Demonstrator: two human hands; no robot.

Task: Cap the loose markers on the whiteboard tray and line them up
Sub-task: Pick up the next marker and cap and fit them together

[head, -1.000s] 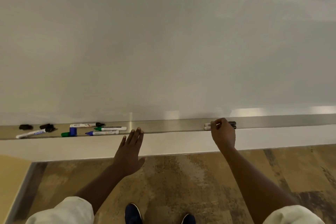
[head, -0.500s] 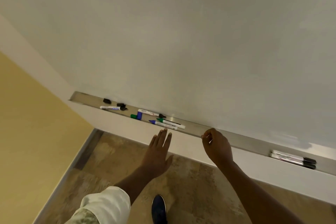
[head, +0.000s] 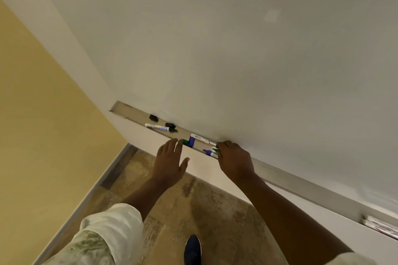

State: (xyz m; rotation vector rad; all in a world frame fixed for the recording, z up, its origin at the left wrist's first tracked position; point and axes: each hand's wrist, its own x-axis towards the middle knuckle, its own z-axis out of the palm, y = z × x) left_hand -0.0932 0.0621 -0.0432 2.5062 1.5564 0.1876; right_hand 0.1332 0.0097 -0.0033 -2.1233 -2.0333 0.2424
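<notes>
The metal whiteboard tray [head: 133, 114] runs diagonally under the board. On its left part lie a loose black cap [head: 153, 117], an uncapped white-bodied marker [head: 158, 127] and a second black cap [head: 169, 125]. A green cap [head: 185, 142] and a blue cap [head: 191, 141] sit beside another white marker [head: 202, 139]. My left hand [head: 170, 161] is open, fingertips just short of the green cap. My right hand [head: 234, 161] curls over the uncapped blue marker [head: 207, 152] and the green marker [head: 216, 149], hiding their bodies.
A few capped markers [head: 381, 227] lie side by side at the tray's far right. A yellow wall [head: 43, 114] meets the board on the left. Below are a brown floor and my dark shoe [head: 192, 249].
My view swung left. My right hand left the capped markers at the right and slid along the tray onto the blue and green markers. My left hand rose toward the caps.
</notes>
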